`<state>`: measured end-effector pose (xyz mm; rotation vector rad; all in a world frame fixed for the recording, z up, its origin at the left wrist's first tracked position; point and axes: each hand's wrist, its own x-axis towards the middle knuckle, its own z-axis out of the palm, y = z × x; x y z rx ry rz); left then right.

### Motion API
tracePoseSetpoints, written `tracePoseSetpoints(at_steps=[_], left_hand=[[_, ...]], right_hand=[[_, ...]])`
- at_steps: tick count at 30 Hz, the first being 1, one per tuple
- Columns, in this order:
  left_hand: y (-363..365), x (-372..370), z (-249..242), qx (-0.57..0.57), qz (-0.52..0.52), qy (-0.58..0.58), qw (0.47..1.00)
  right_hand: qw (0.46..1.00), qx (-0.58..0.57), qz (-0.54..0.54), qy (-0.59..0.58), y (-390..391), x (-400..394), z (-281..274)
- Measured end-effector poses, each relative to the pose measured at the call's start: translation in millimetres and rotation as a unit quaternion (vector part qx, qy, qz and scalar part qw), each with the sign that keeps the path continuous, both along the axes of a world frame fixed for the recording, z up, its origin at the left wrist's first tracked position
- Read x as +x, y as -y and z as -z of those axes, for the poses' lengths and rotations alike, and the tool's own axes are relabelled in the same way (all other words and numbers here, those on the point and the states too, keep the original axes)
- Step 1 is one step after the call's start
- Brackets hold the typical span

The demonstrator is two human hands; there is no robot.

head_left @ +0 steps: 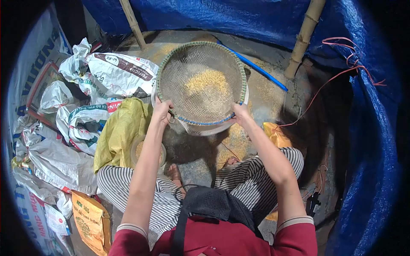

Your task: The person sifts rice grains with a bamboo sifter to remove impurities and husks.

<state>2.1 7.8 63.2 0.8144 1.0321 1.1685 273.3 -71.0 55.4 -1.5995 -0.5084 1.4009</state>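
Note:
Both hands hold a round mesh sieve [175,72] by its near rim, which is wrapped in blue and green cord. My left hand [162,110] is closed on the rim's left front, and my right hand [240,112] grips it at the right front. On the mesh lies a patch of yellow grain [209,83], heaped toward the middle and right. Beneath the sieve shows the pale edge of a wide basin [205,129], mostly hidden by the mesh. The sieve is stretched out in front of me at arm's length.
White printed sacks [124,72] pile up on the left, beside a yellow-green sack [121,128] and a tub of grain [147,151]. A blue pipe [260,70] lies behind the sieve. Bamboo poles [305,38] and blue tarpaulin [192,17] stand around. Grain is scattered over the floor [237,145].

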Motion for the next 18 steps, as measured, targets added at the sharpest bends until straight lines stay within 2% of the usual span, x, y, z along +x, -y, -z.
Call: tracePoseSetpoints(at_steps=[2,3,4,6,7,8,11,15,17,18], left_hand=[[14,-2,-29,0.104,-0.01,0.013,0.994],[38,0,-70,0.055,-0.01,-0.022,0.998],[30,0,-63,0.057,-0.011,-0.021,0.998],[6,-8,-13,0.053,-0.007,0.027,0.998],[-10,-12,15,0.002,0.005,-0.004,1.0],[-10,-9,18,0.005,0.003,-0.004,1.0],[-7,-6,31,-0.004,-0.019,-0.012,1.0],[7,-3,-23,0.081,0.008,-0.017,0.997],[30,-3,-71,0.118,0.005,-0.033,0.992],[40,-3,-87,0.146,-0.006,-0.048,0.988]], right_hand=[[0.995,0.075,0.055,0.049,8,-14,-18],[0.994,0.079,0.055,0.05,9,-19,-18],[0.991,0.092,0.078,0.062,11,-24,-16],[0.988,0.093,0.096,0.073,18,-26,0],[0.997,0.044,0.066,0.021,13,-21,11],[0.999,-0.003,0.036,-0.029,9,-18,14],[0.997,-0.013,0.011,-0.071,12,-16,32],[0.997,0.029,-0.002,-0.072,11,-18,1],[0.99,0.099,0.073,-0.066,19,-34,-13],[0.99,0.105,0.076,-0.064,19,-37,-14]])
